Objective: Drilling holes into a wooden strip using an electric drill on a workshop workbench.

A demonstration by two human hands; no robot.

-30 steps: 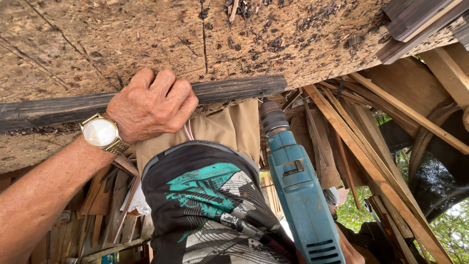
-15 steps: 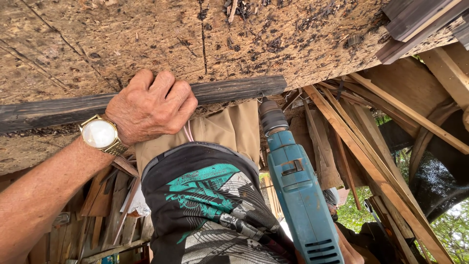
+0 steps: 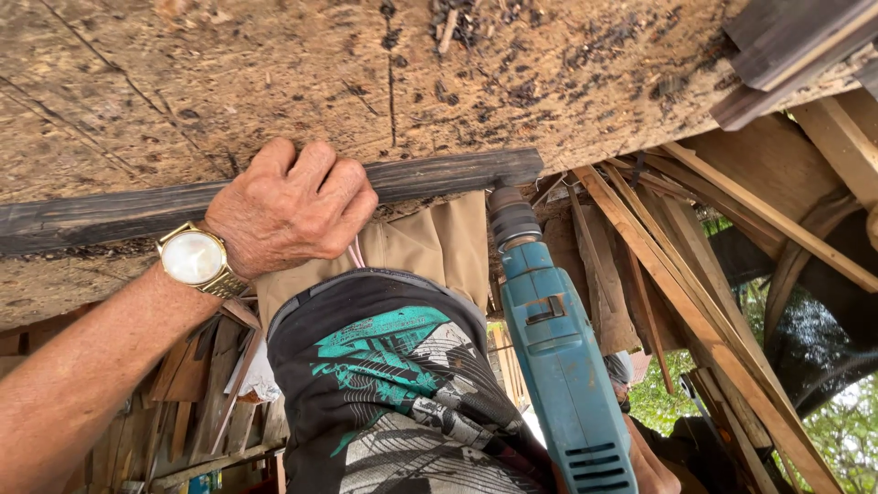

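two hands worked a dark wooden strip (image 3: 439,174) against a rough board (image 3: 274,73).
the left hand (image 3: 293,206), wearing a gold wristwatch (image 3: 194,259), curled over the strip and pressed it flat to the board. the right hand (image 3: 651,467), mostly hidden at the bottom edge, gripped a teal power drill (image 3: 558,348), its chuck meeting the strip's right end; how its fingers closed could not be told.

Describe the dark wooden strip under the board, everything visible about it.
The dark wooden strip is a long, narrow batten, near-black and weathered with visible grain. It lies flat against the underside of a rough pale board, running from the left edge slightly upward to a squared-off right end. The left hand presses over its middle, hiding that part. The teal drill points up with its chuck meeting the strip near the right end.
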